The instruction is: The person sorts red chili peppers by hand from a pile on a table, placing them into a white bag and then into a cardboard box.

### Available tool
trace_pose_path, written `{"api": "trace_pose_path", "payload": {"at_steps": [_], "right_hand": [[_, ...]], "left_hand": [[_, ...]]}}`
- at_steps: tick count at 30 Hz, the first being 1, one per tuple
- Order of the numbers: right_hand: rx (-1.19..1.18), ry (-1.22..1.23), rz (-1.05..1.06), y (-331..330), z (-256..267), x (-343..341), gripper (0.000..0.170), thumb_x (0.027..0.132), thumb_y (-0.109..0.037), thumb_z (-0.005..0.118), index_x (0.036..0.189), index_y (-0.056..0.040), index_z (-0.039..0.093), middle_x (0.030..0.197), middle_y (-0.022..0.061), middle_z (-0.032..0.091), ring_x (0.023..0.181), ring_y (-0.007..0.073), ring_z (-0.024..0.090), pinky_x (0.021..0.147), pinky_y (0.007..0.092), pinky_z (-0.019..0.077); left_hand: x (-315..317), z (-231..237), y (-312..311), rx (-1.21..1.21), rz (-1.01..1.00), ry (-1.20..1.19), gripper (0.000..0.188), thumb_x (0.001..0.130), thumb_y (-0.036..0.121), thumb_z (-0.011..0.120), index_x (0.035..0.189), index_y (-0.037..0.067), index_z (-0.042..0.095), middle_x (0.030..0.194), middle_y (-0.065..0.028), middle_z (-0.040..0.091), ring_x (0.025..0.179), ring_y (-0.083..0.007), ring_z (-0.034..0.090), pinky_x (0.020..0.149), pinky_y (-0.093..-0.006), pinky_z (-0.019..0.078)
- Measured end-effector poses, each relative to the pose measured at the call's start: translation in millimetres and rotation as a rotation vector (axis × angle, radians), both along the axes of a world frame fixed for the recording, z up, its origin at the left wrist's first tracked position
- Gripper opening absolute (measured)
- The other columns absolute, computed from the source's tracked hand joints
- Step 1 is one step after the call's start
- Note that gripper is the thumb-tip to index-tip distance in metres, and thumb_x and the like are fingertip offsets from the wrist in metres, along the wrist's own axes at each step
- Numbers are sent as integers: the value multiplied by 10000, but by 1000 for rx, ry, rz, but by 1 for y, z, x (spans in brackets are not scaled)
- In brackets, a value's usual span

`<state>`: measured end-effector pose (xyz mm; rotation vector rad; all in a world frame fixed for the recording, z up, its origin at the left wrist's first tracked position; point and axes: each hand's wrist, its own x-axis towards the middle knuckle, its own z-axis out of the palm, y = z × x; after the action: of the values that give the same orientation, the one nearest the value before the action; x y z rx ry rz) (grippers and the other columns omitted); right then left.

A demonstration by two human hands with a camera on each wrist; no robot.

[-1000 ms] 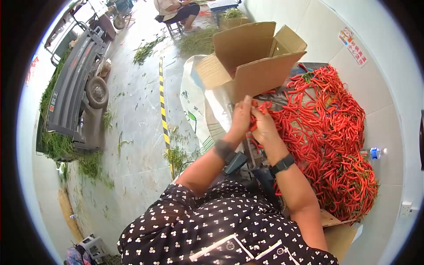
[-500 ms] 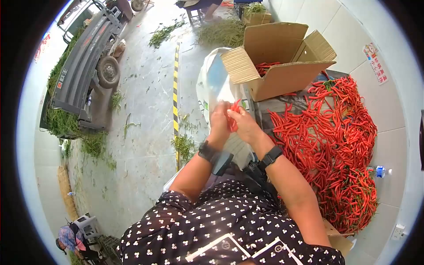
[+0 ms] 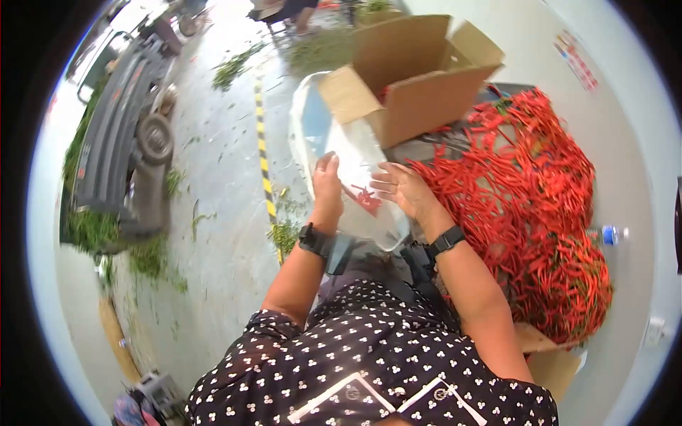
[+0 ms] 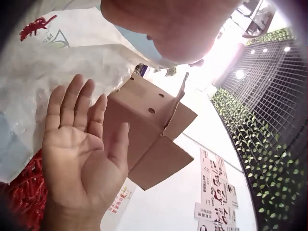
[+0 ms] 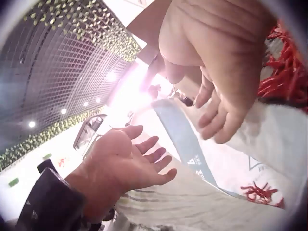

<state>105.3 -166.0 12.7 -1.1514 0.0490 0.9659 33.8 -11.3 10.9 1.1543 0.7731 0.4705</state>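
Note:
Both hands are held apart over a white woven bag [image 3: 359,153], their palms facing each other. The left hand [image 3: 327,188] is on the bag's left side with nothing in it. Across the gap, the right hand [image 3: 406,190] has its fingers extended and also holds nothing. A small bunch of red chili peppers [image 3: 366,200] shows between and below the hands, blurred, within the bag's opening. In the right wrist view the same chili peppers [image 5: 260,192] appear against the white bag, clear of both hands.
To the right spreads a large heap of red chili peppers [image 3: 511,184]. An open cardboard box [image 3: 433,96] stands beyond the bag. A water bottle [image 3: 609,235] lies by the wall. At left are a cargo tricycle [image 3: 117,142] with greenery and striped floor tape [image 3: 263,167].
The hands held a bunch of chili peppers together beside the heap, then moved left over the bag. They have now parted and let the peppers go.

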Motion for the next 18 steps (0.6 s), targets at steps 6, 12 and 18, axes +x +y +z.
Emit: {"api": "trace_pose_path", "payload": {"at_steps": [6,12,18], "right_hand": [[-42,72,-331,-87,7,-11,296,841,-262,550,1047,-50,532,901,111,608,782,200,604,669,325,498],[-513,-41,-515,-184,22,-29,190,811,-235,544,867,-55,526,740,62,580,591,177,564,509,292,458],[-884,61,-274,-223,21,-63,286,868,-269,494,782,-7,570,625,81,560,503,193,556,434,311,438]], "left_hand": [[30,23,-63,120,-524,-105,188,839,182,527,981,67,574,898,-7,575,833,-94,528,685,-247,396],[46,9,-137,481,-1326,-71,198,833,207,513,882,38,603,778,-31,602,721,-147,572,640,-310,444],[38,-10,-174,955,-1993,90,269,735,267,518,841,47,631,802,-155,617,758,-305,595,677,-392,455]]}}
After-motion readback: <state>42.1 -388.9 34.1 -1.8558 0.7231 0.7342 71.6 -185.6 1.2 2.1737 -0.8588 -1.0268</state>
